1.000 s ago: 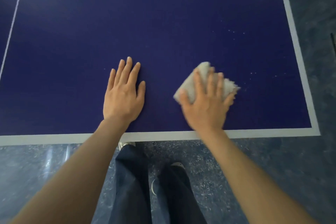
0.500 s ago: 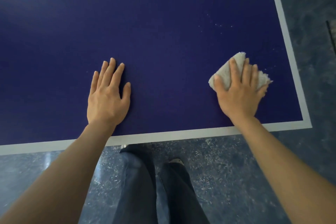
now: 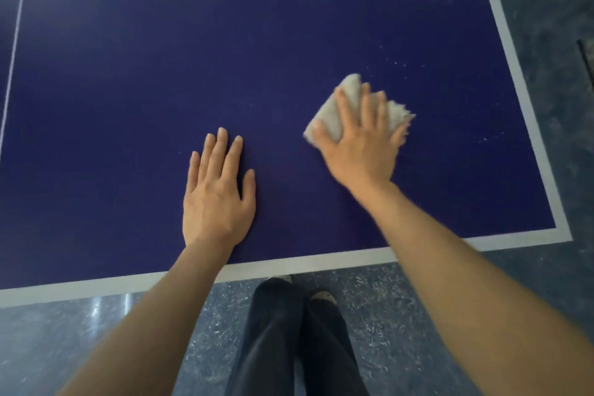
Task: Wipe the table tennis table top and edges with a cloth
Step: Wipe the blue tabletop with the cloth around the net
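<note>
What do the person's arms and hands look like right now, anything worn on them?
Both forearms are bare as far as the frame shows, with no sleeve in view. The left hand and right hand wear no gloves, and no rings, watch or wristband show. The right hand is slightly blurred.

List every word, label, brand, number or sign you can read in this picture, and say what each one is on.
None: no readable text shows anywhere.
The table top bears only white border lines and pale specks.
The cloth under the right hand is plain, with no label in view.
The left hand lies flat on bare blue surface.
</note>
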